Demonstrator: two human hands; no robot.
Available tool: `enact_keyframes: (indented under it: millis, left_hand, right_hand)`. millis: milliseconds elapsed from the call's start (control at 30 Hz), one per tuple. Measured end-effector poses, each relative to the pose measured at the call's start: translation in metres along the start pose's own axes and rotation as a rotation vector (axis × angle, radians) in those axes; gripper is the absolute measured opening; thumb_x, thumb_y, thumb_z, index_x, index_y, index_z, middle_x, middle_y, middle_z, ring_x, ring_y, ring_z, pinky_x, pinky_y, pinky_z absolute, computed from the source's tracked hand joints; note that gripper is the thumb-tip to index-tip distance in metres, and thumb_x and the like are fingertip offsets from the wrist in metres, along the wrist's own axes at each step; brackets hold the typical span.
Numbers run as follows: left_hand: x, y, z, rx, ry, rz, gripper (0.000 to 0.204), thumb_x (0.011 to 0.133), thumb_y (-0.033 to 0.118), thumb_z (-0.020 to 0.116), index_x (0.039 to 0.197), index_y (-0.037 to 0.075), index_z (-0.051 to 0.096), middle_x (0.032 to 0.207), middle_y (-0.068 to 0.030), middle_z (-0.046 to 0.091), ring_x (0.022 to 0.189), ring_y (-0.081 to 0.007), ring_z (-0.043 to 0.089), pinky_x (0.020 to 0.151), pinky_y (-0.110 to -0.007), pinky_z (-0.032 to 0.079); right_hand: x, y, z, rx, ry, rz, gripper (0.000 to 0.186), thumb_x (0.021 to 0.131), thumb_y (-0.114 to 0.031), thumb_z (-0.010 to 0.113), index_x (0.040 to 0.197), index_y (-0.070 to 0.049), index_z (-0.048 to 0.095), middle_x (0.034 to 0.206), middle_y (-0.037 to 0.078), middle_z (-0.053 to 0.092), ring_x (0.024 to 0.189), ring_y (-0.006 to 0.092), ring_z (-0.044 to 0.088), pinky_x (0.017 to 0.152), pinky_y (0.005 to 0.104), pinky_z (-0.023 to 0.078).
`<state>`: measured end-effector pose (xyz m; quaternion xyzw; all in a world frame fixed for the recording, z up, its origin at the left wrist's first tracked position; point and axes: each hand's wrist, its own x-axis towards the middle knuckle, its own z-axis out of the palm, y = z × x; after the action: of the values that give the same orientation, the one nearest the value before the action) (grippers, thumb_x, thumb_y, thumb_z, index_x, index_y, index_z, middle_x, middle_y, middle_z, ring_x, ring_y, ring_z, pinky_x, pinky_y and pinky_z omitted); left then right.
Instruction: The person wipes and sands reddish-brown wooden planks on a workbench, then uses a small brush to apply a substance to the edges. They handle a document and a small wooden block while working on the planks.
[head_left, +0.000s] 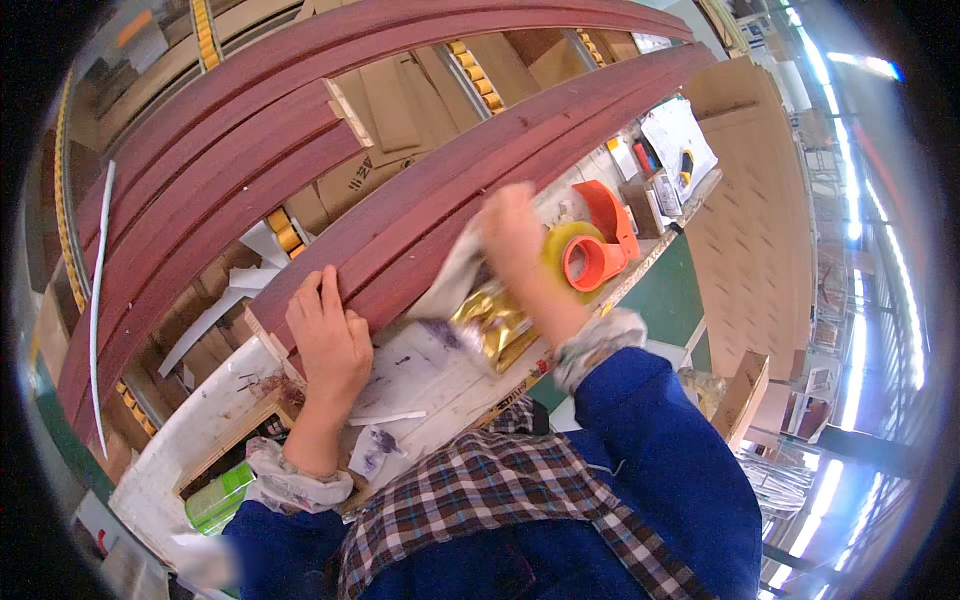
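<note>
My left hand (328,340) rests at the near end of a long reddish-brown grooved board (400,250), its fingers apart on the surface. My right hand (515,235), blurred by motion, is closed on a pale cloth (445,285) against the board's near edge. Below that hand lies crumpled gold foil (490,330). Just right of it are a roll of yellowish tape (555,245) and an orange tape dispenser (610,225) on a stained white bench (400,430).
More reddish boards (200,180) lie across roller tracks (475,75) and cardboard. A green can (220,495) is at bottom left, a white sheet with tools (675,135) at the bench's far end. Large cardboard sheets (750,250) stand right, beside the bench.
</note>
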<state>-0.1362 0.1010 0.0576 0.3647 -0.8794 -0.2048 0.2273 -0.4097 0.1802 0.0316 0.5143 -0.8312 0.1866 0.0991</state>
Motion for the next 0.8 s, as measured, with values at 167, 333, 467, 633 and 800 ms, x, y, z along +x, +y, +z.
enact_keyframes:
  millis: [167, 333, 467, 633, 800]
  left_hand:
    - [0.001, 0.000, 0.003, -0.039, 0.031, -0.016, 0.053, 0.077, 0.011, 0.048, 0.127, -0.007, 0.043, 0.121, -0.0241, 0.043, 0.108, -0.0394, 0.042, 0.096, -0.049, 0.032]
    - [-0.001, -0.012, 0.006, -0.168, 0.022, -0.098, 0.054, 0.078, 0.010, 0.046, 0.129, -0.006, 0.042, 0.121, -0.0233, 0.045, 0.109, -0.0385, 0.043, 0.096, -0.047, 0.033]
    - [-0.004, -0.011, 0.002, -0.220, 0.055, -0.105, 0.054, 0.078, 0.010, 0.045, 0.130, -0.005, 0.041, 0.121, -0.0231, 0.046, 0.109, -0.0387, 0.044, 0.096, -0.046, 0.033]
    - [0.000, -0.003, -0.003, -0.142, 0.039, -0.099, 0.054, 0.078, 0.010, 0.045, 0.129, -0.005, 0.042, 0.121, -0.0231, 0.047, 0.109, -0.0388, 0.044, 0.096, -0.045, 0.033]
    - [0.001, -0.003, -0.004, -0.159, 0.023, -0.112, 0.054, 0.078, 0.011, 0.046, 0.130, -0.005, 0.042, 0.122, -0.0230, 0.047, 0.108, -0.0387, 0.044, 0.095, -0.045, 0.033]
  right_hand:
    - [0.007, -0.011, -0.003, -0.136, -0.059, 0.234, 0.013, 0.086, -0.014, 0.052, 0.094, -0.005, 0.046, 0.094, 0.017, 0.050, 0.082, 0.0369, 0.055, 0.068, 0.0477, 0.049]
    - [-0.083, -0.161, -0.012, 0.137, -0.194, -0.283, 0.014, 0.074, -0.011, 0.061, 0.086, -0.005, 0.055, 0.086, 0.013, 0.055, 0.068, 0.0232, 0.056, 0.056, 0.0312, 0.048]
    - [-0.063, -0.150, -0.055, 0.788, -0.460, 0.116, 0.015, 0.085, -0.016, 0.059, 0.092, -0.003, 0.058, 0.088, 0.018, 0.055, 0.079, 0.0339, 0.060, 0.066, 0.0422, 0.049]
    - [-0.037, -0.055, -0.056, 0.624, -0.329, 0.719, 0.025, 0.088, -0.024, 0.062, 0.091, 0.001, 0.061, 0.078, 0.013, 0.062, 0.065, 0.0211, 0.063, 0.053, 0.0332, 0.048]
    - [-0.024, -0.039, -0.053, 1.294, -0.287, 1.334, 0.015, 0.089, -0.018, 0.059, 0.090, -0.004, 0.054, 0.075, 0.007, 0.059, 0.047, 0.0080, 0.046, 0.036, 0.0215, 0.029]
